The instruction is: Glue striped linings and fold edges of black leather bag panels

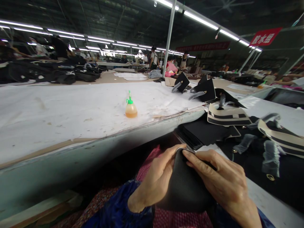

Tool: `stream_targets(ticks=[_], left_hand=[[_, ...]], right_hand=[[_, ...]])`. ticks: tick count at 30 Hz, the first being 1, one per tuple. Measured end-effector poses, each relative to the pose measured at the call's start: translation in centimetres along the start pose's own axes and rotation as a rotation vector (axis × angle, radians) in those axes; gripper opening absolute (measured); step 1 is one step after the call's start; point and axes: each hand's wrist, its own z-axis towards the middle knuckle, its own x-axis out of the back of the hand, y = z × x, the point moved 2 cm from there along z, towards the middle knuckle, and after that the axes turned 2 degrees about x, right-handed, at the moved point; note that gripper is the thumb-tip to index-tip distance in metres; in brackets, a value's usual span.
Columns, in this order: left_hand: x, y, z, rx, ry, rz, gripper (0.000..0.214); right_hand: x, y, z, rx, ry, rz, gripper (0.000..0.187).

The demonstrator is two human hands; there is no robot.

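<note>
Over my lap I hold a black leather-like piece (187, 186) with a pale edge along its top. My left hand (158, 175) grips its left side, thumb and fingers closed near the upper corner. From the right, my right hand (220, 174) pinches the same top edge, the fingertips of both hands close together. The lower part of the piece hangs down between my wrists, partly hidden by my right hand. Just beyond my hands lies a stack of flat black pieces (201, 133).
A squeeze bottle (131, 110) with a green top and amber liquid stands on the white-covered table (71, 107). To the right are black pieces with plastic-wrapped straps (270, 158) and striped strips (228, 116). Black material (47, 71) is heaped at far left. People work in the background.
</note>
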Motion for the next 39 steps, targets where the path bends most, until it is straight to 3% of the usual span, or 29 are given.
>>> stream_targets(ticks=[13,18,27,39], left_hand=[[0.1,-0.4,-0.3,0.101,0.030,-0.164,0.037],[0.5,-0.6,-0.2,0.071,0.022,-0.044,0.041],[0.4,-0.9,-0.2,-0.007,0.013,0.171,0.022],[0.5,-1.2,0.4,-0.049,-0.025,0.148,0.027]], right_hand=[[0.1,-0.4,0.5,-0.018,-0.015,0.018,0.054],[-0.6,-0.4,0.3,0.006,-0.039,0.024,0.051],[-1.1,-0.2,0.5,0.020,-0.040,0.098,0.051],[-1.0,-0.6,1.4,0.002,-0.114,0.158,0.054]])
